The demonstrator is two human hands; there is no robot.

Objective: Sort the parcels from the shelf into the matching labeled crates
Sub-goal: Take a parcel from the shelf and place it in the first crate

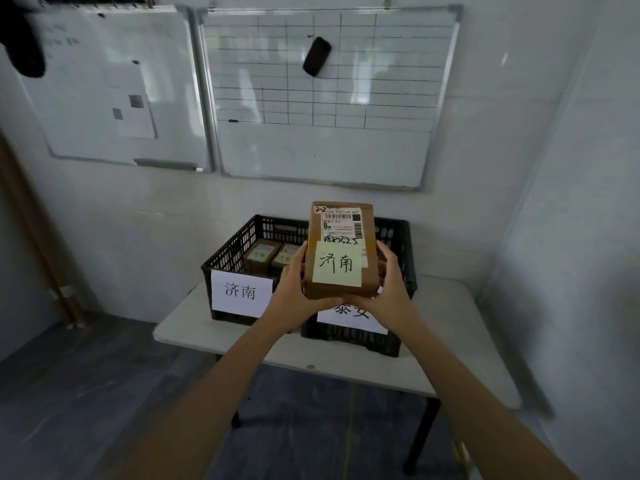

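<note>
Both arms outstretched, left hand [294, 284] and right hand [391, 282] – fingers curled – gripping brown parcel [341, 251] above 2 black crates [239, 251]

White table [467, 348], two black crates [239, 251] on top.

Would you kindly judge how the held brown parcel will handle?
The parcel is probably stiff: its edges look straight between left hand and right hand. Likely fairly light, held up at arm's length. Flat faces, so unlikely to roll.
</note>
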